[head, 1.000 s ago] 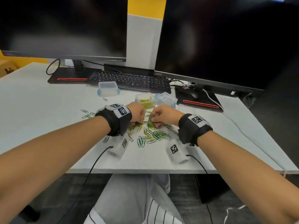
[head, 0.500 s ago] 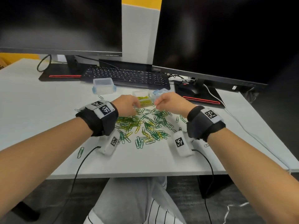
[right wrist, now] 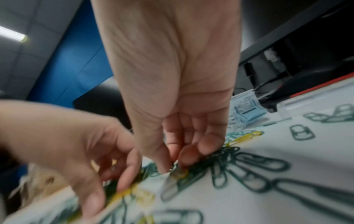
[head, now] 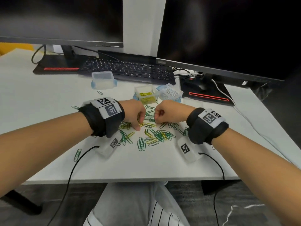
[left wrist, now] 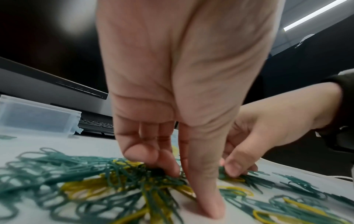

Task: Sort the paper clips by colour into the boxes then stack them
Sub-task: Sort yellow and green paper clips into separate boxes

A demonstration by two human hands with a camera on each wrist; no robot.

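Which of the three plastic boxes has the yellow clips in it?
The middle box, just beyond the left hand; the left box looks empty, the right box holds pale clips.

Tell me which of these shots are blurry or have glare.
Head view: sharp, wide-angle bend at the edges, faint reflections on the monitors. Left wrist view: paper clips smeared. Right wrist view: left hand motion-blurred, right hand clearer, ceiling light glaring.

Green and yellow paper clips (head: 151, 132) lie scattered before three small boxes (head: 146, 95).
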